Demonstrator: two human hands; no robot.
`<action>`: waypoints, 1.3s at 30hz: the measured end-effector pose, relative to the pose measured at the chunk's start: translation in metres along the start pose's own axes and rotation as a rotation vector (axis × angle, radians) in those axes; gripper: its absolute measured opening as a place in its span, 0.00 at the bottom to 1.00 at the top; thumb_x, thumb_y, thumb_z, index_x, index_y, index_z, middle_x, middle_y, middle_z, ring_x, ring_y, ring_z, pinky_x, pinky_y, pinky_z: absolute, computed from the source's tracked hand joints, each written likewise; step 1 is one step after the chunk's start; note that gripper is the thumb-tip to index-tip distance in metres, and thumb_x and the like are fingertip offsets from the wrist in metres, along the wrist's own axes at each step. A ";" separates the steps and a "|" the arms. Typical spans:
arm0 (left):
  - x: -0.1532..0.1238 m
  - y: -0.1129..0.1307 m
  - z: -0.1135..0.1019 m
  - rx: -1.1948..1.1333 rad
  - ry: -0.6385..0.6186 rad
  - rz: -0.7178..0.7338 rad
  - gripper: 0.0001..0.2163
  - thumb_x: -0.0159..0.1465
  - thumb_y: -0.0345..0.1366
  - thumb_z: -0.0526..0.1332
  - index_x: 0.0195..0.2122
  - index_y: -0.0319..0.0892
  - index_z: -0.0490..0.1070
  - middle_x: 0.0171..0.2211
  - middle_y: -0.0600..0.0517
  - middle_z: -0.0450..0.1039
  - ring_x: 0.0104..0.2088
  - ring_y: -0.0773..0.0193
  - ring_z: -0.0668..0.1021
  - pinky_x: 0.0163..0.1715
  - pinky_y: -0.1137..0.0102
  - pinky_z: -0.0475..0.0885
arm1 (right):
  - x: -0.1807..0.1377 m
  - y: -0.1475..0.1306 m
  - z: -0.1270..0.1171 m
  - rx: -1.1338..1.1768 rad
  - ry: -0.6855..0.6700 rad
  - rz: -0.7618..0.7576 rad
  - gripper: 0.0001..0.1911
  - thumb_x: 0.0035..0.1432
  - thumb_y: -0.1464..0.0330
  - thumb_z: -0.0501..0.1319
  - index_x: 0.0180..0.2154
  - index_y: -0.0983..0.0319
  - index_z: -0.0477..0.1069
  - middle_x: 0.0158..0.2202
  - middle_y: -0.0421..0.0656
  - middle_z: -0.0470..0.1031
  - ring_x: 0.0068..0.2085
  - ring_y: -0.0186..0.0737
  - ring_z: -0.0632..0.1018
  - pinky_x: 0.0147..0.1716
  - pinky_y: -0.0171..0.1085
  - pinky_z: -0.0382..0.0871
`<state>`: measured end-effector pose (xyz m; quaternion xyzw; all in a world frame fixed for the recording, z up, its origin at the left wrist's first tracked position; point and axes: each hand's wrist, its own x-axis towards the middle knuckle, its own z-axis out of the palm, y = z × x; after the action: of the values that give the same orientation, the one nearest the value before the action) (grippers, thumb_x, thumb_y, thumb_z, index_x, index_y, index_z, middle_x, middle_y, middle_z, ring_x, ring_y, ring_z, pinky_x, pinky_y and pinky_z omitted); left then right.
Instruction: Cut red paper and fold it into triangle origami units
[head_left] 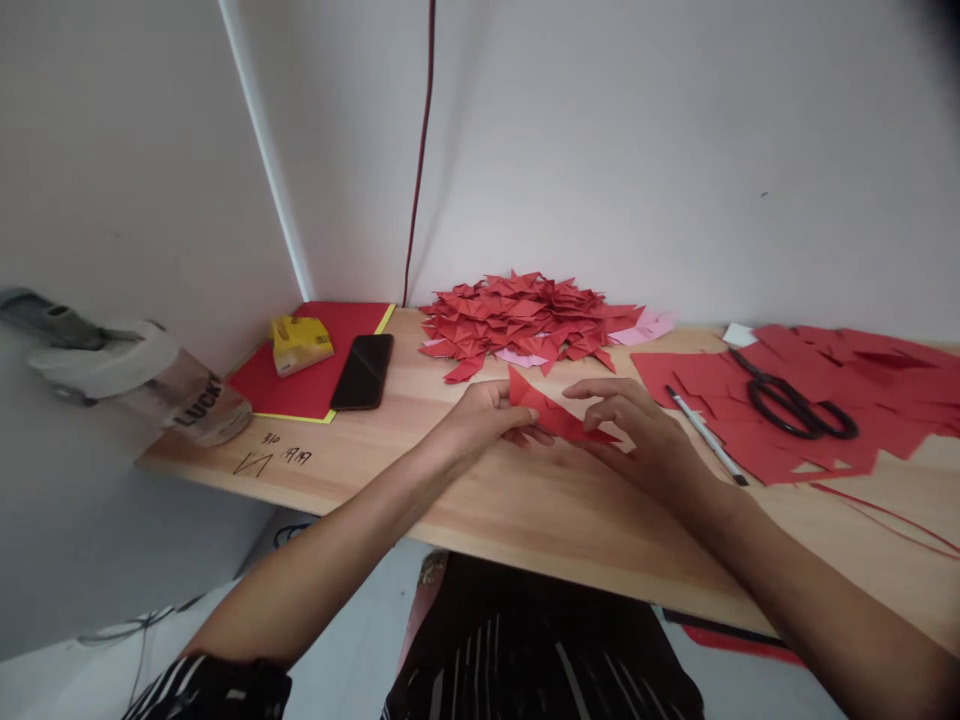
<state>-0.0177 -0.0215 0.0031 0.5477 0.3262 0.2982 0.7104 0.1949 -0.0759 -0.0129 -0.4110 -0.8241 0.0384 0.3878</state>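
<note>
A folded red paper triangle (559,412) is held above the front part of the wooden desk. My left hand (491,415) pinches its left side, with the thumb on top and the fingers underneath. Close to the paper's right point is my right hand (637,425). Its fingers are curved and apart, with the thumb low by the lower edge; whether it touches the paper I cannot tell. Behind both hands lies a heap of folded red paper pieces (525,315), with a few pink papers (646,327) under it.
To the right, black-handled scissors (795,405) lie on red paper sheets (874,440), beside a white pen (705,435). At left are a phone (362,372), a yellow packet (301,345) on a red sheet (307,400), and a clear tumbler (199,400) at the desk's end.
</note>
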 end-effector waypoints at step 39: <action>0.033 -0.020 0.008 -0.279 0.099 0.006 0.16 0.56 0.35 0.67 0.45 0.35 0.73 0.46 0.40 0.77 0.44 0.54 0.80 0.40 0.67 0.72 | 0.012 0.031 0.017 0.183 -0.022 0.489 0.17 0.63 0.65 0.56 0.54 0.56 0.62 0.49 0.46 0.73 0.36 0.40 0.77 0.30 0.37 0.70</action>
<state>0.0101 -0.0052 -0.0190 0.4294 0.3148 0.3692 0.7617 0.1995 -0.0434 -0.0291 -0.5606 -0.6977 0.2098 0.3937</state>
